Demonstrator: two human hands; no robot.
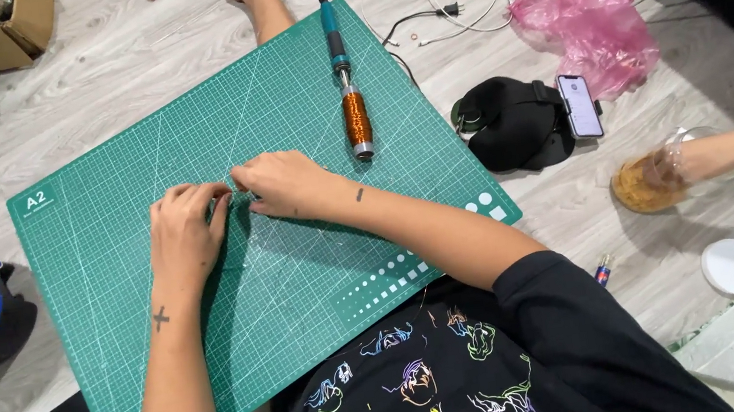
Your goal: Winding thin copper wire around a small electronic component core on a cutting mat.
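A grey plank floor carried a green mat (300, 271). Near its middle the left hand (187, 234) and right hand (284, 184) met, fingertips pressed together, pinching something too small to identify, perhaps thin wire. A tool wound with a copper coil (356, 118) lay near the mat's far edge. Such a fine piece could probably slip or kink if either pinch loosened or pulled unevenly.

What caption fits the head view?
Both hands, left and right, pinch together on a green cutting mat beside a copper wire spool.
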